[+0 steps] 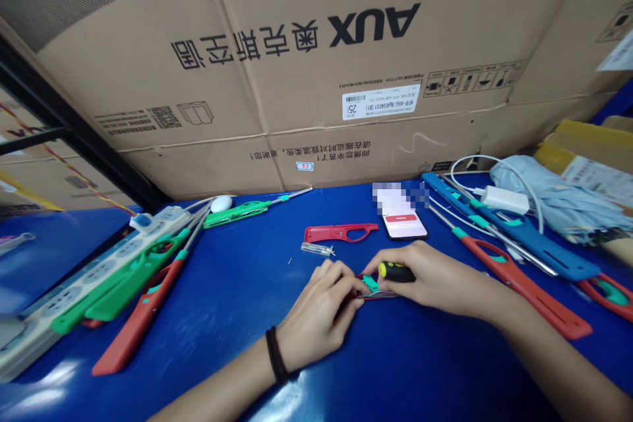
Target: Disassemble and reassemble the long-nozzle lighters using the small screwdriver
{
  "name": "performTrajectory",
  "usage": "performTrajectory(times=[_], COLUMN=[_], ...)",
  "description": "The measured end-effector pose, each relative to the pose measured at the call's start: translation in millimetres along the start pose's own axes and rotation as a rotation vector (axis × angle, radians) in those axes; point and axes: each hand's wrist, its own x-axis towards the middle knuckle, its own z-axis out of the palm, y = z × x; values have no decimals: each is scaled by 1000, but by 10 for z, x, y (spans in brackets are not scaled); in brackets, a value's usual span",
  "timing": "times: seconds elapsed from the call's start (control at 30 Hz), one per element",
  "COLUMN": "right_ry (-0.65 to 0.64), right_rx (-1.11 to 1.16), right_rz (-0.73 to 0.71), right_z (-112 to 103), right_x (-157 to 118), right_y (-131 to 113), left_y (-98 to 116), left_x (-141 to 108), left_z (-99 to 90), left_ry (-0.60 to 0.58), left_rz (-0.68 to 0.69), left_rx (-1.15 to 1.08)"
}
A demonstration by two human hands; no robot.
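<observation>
Opened red lighter (376, 296) lies low over blue tabletop (208, 316), between both hands. Left hand (319, 316) pinches its left end, fingers bunched; right hand (432, 280) grips yellow-black screwdriver (397, 271), thumb and fingertips close to teal part (370, 283). Clear tube (316, 249) and red shell half (331, 233) sit near, toward 11 o'clock; tube's contents too small to tell. Carton (297, 99) borders tabletop at 12; phone (408, 225) at 1. Orange lighters (143, 316) flank hands at 9 and 3; tabletop extends toward 6.
</observation>
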Motion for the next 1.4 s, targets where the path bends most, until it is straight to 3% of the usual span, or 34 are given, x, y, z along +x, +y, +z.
performTrajectory(times=[0.37, 1.03, 1.4], right_ry=[2, -10, -13], right_rx=[29, 11, 20], right_rz=[-2, 13, 31], right_z=[5, 31, 11], right_x=[-13, -4, 4], right_y=[-12, 11, 30], left_y=[6, -10, -14], left_x=[-18, -19, -16], left_z=[2, -5, -16], left_ry=[60, 64, 143], left_rz=[63, 101, -12], left_rx=[-1, 51, -13])
